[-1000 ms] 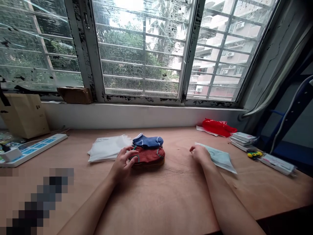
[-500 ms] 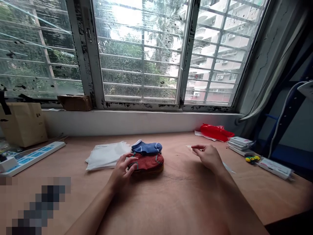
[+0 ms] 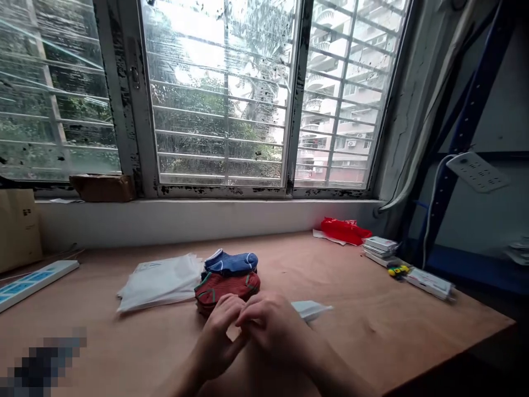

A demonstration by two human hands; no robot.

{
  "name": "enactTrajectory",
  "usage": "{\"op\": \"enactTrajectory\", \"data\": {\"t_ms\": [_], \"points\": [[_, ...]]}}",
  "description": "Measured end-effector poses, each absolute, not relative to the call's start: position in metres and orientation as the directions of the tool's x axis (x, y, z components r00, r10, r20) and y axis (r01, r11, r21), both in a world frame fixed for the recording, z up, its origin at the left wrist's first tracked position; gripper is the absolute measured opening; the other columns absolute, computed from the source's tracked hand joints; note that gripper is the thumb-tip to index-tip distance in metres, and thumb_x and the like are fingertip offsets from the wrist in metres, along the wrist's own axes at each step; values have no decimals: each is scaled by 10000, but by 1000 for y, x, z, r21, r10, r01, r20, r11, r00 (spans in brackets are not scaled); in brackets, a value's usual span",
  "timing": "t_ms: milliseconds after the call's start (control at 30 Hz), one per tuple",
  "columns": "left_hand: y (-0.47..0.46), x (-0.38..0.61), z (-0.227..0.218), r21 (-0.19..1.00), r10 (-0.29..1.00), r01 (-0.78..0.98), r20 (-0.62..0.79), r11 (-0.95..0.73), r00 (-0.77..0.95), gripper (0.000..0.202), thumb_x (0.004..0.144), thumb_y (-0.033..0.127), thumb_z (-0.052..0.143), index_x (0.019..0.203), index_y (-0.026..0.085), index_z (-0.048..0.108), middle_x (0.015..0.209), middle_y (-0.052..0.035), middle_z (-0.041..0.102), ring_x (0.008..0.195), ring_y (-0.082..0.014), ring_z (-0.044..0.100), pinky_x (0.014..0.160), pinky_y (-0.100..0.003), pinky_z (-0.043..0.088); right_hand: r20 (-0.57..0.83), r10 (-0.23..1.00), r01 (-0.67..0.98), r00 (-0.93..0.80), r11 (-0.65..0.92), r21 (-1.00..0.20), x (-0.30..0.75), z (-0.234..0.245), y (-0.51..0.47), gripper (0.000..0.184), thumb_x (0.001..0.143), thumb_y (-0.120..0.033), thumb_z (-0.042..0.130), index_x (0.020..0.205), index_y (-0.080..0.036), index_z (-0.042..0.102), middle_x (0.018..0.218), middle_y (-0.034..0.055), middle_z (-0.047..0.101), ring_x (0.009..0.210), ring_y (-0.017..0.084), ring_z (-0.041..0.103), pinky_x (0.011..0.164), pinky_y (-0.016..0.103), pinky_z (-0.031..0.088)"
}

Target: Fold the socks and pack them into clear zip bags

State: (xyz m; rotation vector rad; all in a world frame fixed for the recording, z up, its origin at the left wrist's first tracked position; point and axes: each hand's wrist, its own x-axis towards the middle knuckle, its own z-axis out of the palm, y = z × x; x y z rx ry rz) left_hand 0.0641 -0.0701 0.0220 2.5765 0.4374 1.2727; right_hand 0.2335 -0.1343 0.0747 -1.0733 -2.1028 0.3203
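My left hand [image 3: 223, 333] and my right hand [image 3: 275, 325] meet low in the middle of the view, fingertips against each other. A pale translucent plastic bag [image 3: 311, 310] sticks out to the right from under my right hand, which appears pinched on it. Whatever the closed fingers of my left hand hold is hidden. Just beyond my hands are two stacks of folded socks: red-brown socks [image 3: 227, 288] with green trim in front, blue socks [image 3: 231, 262] with white trim behind. My hands cover the near edge of the red-brown stack.
White translucent bags [image 3: 161, 282] lie in a pile left of the socks. A power strip [image 3: 37, 282] and a cardboard box [image 3: 19, 229] are at the left. Along the right stand a red plastic bag [image 3: 345, 230], white packages [image 3: 380, 246] and a yellow-black item [image 3: 398, 271].
My right hand has come left and nearer with the plastic bag. My left hand has left the side of the red-brown socks and joined it. The view has turned right.
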Motion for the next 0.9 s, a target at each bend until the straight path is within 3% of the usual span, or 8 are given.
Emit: {"op": "enactTrajectory", "data": {"t_ms": [100, 200, 333, 467, 567, 700, 767, 900], "points": [[-65, 62, 22, 451, 465, 162, 722, -878, 512, 182, 951, 276, 535, 821, 186, 627, 818, -48, 662, 794, -181, 610, 742, -291, 470, 569, 764, 643, -304, 605, -469, 223, 74, -127, 182, 853, -119, 638, 861, -224, 787, 890, 32, 692, 817, 156, 626, 744, 246, 476], [-58, 55, 21, 521, 520, 144, 704, -841, 484, 177, 943, 273, 561, 820, 182, 651, 831, -55, 670, 793, -177, 623, 714, -261, 483, 556, 781, 699, -283, 565, -438, 227, 81, -124, 152, 854, -157, 656, 892, -249, 771, 900, 21, 649, 837, 159, 596, 750, 253, 461], [-51, 51, 13, 655, 642, 96, 683, -749, 347, 206, 948, 336, 540, 841, 175, 611, 827, -46, 637, 725, -157, 605, 650, -239, 491, 418, 871, 806, -259, 433, -403, 261, 87, -123, 409, 705, -173, 761, 1097, -258, 681, 1023, 24, 669, 921, 203, 598, 800, 288, 434], [-45, 49, 6, 801, 768, 17, 568, -598, 295, 259, 951, 422, 517, 868, 181, 567, 699, 13, 557, 571, -107, 501, 518, -194, 422, 230, 968, 928, -96, 171, -331, 304, 83, -125, 157, 663, -115, 675, 779, -218, 699, 794, 19, 671, 751, 181, 571, 609, 257, 341], [-43, 49, 5, 832, 785, -57, 542, -552, 300, 296, 930, 457, 545, 812, 187, 524, 699, 27, 519, 584, -98, 490, 529, -185, 422, 215, 976, 886, -10, 109, -451, 320, 78, -125, 107, 689, -122, 616, 695, -203, 686, 682, 0, 641, 655, 144, 533, 556, 245, 303], [-42, 45, 6, 851, 777, -118, 518, -512, 357, 295, 842, 413, 686, 1008, 214, 546, 932, -9, 573, 731, -131, 581, 632, -223, 501, 227, 972, 743, -53, 190, -641, 325, 72, -113, 45, 704, -188, 655, 675, -178, 689, 641, -10, 618, 645, 131, 524, 563, 225, 341], [-40, 42, 6, 861, 781, -85, 492, -501, 385, 306, 820, 388, 715, 1032, 207, 588, 932, -18, 581, 754, -145, 593, 648, -232, 510, 220, 971, 692, -98, 225, -686, 326, 71, -101, 60, 709, -219, 672, 687, -170, 698, 630, -14, 600, 629, 126, 509, 551, 222, 340], [-32, 32, 10, 805, 771, 35, 554, -593, 313, 273, 863, 383, 661, 712, 156, 663, 740, -14, 553, 681, -133, 549, 612, -213, 460, 233, 955, 637, -182, 296, -712, 326, 70, -74, 124, 707, -279, 709, 684, -157, 695, 611, -25, 558, 605, 114, 475, 538, 219, 334]]}}
